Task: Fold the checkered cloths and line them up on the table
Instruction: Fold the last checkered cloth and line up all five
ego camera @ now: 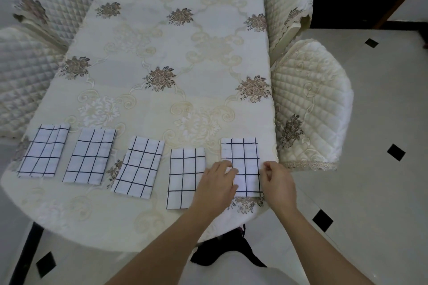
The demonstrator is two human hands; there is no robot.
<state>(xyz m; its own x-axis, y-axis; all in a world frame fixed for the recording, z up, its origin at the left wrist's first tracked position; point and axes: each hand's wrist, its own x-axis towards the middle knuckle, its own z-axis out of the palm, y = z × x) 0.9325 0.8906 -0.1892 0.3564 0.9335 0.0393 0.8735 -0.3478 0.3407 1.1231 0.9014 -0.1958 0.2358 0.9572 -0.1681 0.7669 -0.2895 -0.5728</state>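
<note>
Several folded white cloths with a black grid lie in a row along the table's near edge. The rightmost cloth (243, 157) lies near the table's right edge. My left hand (216, 186) touches its left edge with curled fingers and also covers the right side of the neighbouring cloth (183, 176). My right hand (278, 183) pinches the rightmost cloth's right edge. Further left lie three more folded cloths: one (137, 166) in the middle, one (89, 155) left of it, and one (44, 150) at the far left.
The table (173, 53) carries a cream tablecloth with flower patterns. Quilted chairs stand on the left (25, 71) and on the right (310, 99), with more at the far corners. A tiled floor with black diamonds lies to the right.
</note>
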